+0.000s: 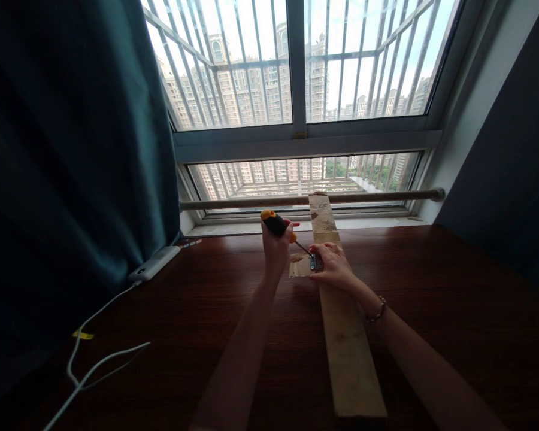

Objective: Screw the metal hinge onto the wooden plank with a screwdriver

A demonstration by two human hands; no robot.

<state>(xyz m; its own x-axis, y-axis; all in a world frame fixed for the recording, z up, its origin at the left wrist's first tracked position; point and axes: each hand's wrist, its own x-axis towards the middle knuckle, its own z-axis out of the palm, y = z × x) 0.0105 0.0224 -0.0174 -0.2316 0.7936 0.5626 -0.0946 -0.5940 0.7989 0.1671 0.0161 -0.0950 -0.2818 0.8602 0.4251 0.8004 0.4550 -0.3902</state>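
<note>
My left hand [278,242] is wrapped round a screwdriver [275,224] with a yellow and black handle. Its thin shaft slants down to the right, the tip meeting a small metal hinge [313,263]. With thumb and fingers, my right hand [335,263] grips the hinge's right side and presses it against the wood. Under the hinge's left part lies a short wooden piece [300,267] with a rough, peeling surface. A long wooden board [350,353] runs from near me toward the window, passing beneath my right hand. Whether a screw sits under the tip is too small to tell.
The dark brown wooden tabletop [206,317] carries everything. On the left are a white power strip [155,263], its white cable [83,380] and a dark teal curtain [117,149]. A horizontal rail [377,196] crosses before the barred window, close to the board's far end.
</note>
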